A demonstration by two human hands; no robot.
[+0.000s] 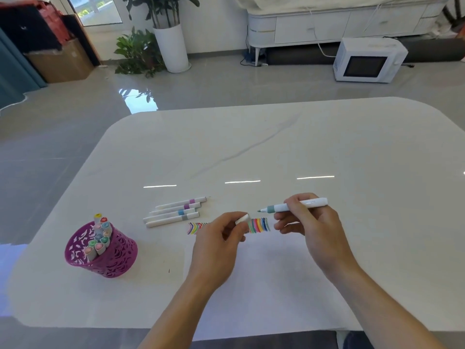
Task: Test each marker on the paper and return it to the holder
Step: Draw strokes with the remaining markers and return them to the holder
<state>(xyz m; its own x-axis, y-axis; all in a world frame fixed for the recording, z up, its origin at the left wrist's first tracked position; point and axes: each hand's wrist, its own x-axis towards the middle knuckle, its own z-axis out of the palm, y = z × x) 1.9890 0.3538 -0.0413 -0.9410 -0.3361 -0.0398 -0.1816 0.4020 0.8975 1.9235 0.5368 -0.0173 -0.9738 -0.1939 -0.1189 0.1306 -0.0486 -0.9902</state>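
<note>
Above paper [251,285], hands [216,240] [314,225] pinch marker [315,202], cap [242,219].

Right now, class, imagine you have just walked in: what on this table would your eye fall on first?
First, at front middle, the right hand grips an uncapped marker, tip pointing left, and the left hand pinches a white cap. Between them a row of coloured strokes crosses the paper. At the left stands a purple holder of capped markers, with four loose markers lying flat to its right.
</note>
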